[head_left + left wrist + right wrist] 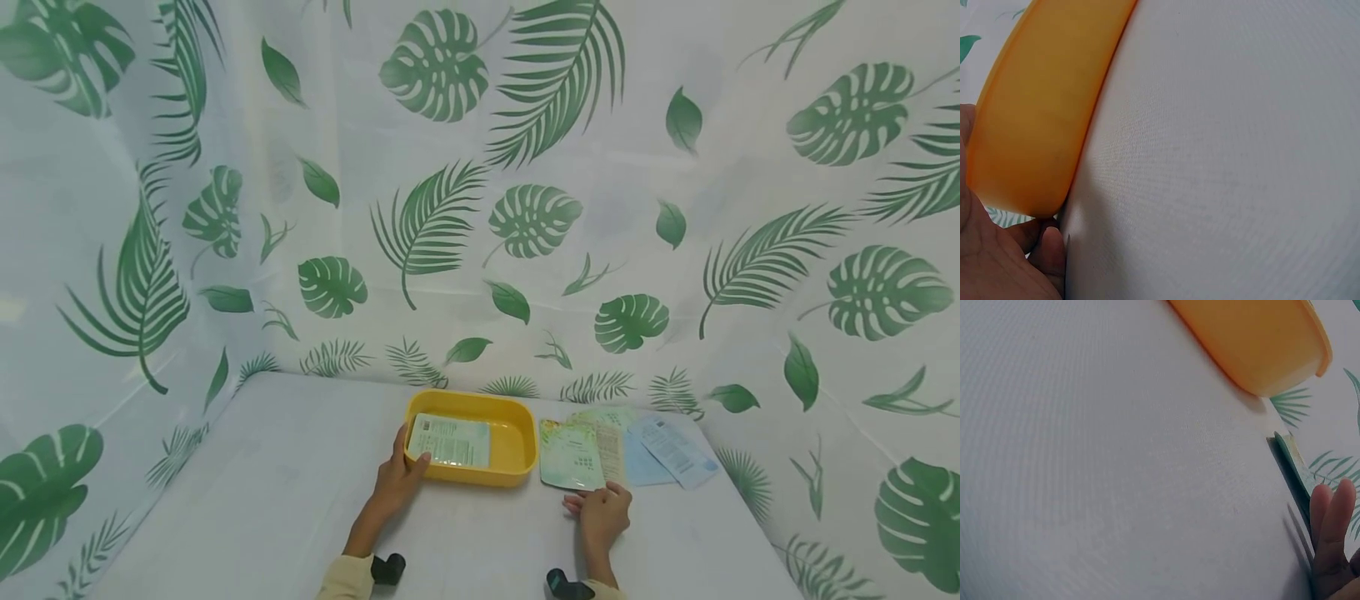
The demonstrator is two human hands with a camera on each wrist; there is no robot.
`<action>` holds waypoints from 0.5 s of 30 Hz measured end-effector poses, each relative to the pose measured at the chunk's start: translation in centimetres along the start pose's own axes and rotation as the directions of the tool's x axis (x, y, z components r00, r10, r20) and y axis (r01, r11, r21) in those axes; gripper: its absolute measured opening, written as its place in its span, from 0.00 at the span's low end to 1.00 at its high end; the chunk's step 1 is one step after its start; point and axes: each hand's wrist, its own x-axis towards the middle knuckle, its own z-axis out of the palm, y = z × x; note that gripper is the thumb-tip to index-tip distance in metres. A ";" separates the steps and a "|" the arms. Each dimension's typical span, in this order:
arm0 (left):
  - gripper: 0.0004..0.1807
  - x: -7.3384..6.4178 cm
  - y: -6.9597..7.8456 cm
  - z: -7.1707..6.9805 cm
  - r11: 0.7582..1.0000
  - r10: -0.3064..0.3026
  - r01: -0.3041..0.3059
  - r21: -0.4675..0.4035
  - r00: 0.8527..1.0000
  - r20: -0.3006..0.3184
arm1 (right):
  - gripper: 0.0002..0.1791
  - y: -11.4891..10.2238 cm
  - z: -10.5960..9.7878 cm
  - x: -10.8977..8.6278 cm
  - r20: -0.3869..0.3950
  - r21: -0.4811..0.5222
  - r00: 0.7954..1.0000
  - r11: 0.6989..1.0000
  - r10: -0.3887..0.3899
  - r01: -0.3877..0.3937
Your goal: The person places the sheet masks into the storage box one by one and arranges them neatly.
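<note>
My left hand (397,483) grips the left end of a yellow plastic tray (472,477), thumb at the front rim and fingers along the outer side. A pale green printed packet (450,442) lies flat inside the tray's left part. My right hand (603,515) is at the lower right corner of a green-and-yellow packet (570,454) and seems to pinch its edge; the exact finger contact is partly hidden. In the right wrist view two fingers (1332,519) lie beside that packet's near edge (1294,465). In the left wrist view the tray wall (1041,112) stands against the palm.
Right of the green packet, several more flat packets overlap: a beige one (611,450), a light blue one (647,468) and a blue-white one (675,450). A white cloth-covered table (285,483) carries everything. Leaf-printed sheeting (465,317) rises behind and at the sides.
</note>
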 end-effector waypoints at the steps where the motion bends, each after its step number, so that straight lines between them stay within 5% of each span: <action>1: 0.42 0.0 0.0 0.0 1.000 -0.002 0.002 0.000 1.000 0.001 | 0.21 0.0 0.0 -0.1 0.004 0.000 1.000 1.000 -0.007 0.007; 10: 0.42 0.0 -0.1 0.2 1.000 -0.004 0.004 -0.008 1.000 0.005 | 0.32 -0.2 -0.2 -0.3 0.029 -0.033 0.999 0.999 -0.028 0.029; 15: 0.42 -0.1 0.0 0.1 1.000 -0.001 0.001 -0.004 1.000 -0.003 | 0.27 -0.6 -0.7 -0.4 0.031 -0.025 0.999 0.999 -0.019 0.020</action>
